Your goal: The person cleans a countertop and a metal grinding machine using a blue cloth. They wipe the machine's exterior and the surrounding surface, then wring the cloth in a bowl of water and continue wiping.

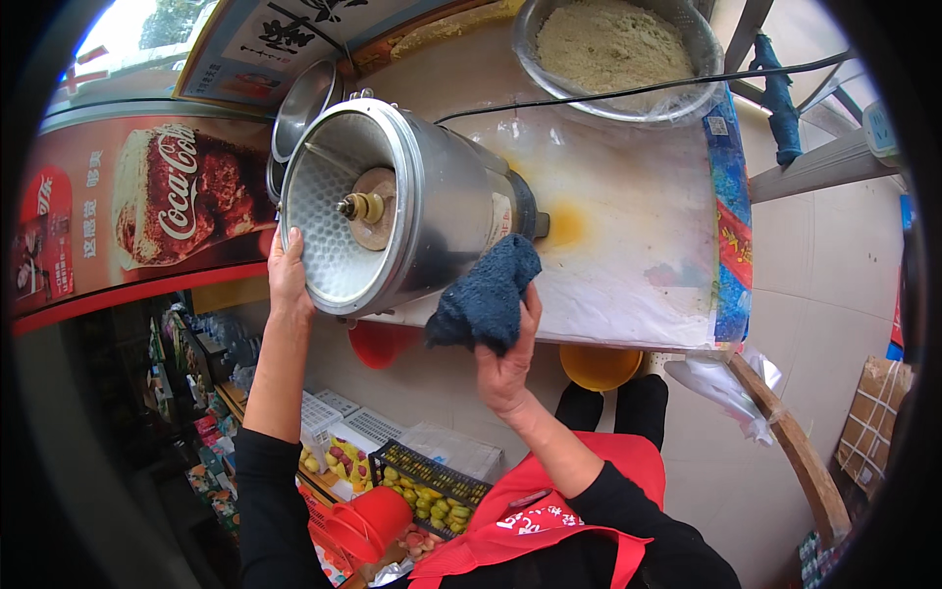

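Observation:
A steel drum-shaped grinding machine (452, 191) lies tilted on the table, its open mouth facing me. Inside it I see a dimpled metal wall (316, 250), a round stone-like disc (381, 193) and a brass-coloured spindle (362, 207). My left hand (291, 276) grips the lower left of the machine's rim (349, 300). Bunched in my right hand (510, 372) is a damp-looking dark blue cloth (486, 298), held at the drum's lower side; whether it presses on the metal cannot be told.
A plastic-lined metal basin (526, 55) of pale crumbly meal (611, 40) stands on the covered table (625, 294). A black cable (647, 87) crosses above. Metal bowls (303, 110) lean behind the drum. Below are a yellow bucket (600, 366), red bucket (375, 519) and fruit crate (427, 471).

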A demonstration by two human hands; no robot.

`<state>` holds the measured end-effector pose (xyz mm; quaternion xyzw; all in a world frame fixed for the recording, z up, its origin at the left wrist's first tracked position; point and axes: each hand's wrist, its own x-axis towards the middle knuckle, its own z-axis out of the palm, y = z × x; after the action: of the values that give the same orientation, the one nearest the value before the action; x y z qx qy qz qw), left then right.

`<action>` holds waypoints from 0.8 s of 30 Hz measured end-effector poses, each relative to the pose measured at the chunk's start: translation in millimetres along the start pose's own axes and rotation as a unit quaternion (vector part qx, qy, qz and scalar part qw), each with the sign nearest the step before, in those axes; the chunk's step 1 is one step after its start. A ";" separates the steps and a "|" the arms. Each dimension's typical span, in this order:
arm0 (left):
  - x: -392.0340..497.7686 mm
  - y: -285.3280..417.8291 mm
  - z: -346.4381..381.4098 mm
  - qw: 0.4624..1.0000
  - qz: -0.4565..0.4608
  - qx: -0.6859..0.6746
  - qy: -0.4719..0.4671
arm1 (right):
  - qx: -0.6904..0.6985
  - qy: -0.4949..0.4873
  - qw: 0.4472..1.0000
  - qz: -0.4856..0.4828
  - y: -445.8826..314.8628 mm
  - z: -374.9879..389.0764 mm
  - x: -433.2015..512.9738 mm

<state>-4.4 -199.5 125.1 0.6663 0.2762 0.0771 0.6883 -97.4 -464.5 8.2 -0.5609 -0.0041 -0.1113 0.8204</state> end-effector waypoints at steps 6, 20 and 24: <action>-2.7 3.6 3.9 0.997 -0.001 0.069 0.036 | -0.048 0.091 0.994 -0.019 8.0 104.5 0.9; -0.4 3.8 3.8 0.989 0.018 0.119 0.083 | -0.040 -0.264 0.964 -0.021 49.5 61.1 272.5; -0.6 4.9 5.3 0.987 0.028 0.130 0.088 | -0.246 -0.279 0.927 -0.054 90.8 61.6 287.9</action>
<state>-1.1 -204.0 129.7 0.7485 0.3243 0.1181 0.5662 207.6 -427.6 -14.5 -0.7526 -0.2354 0.0075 0.6149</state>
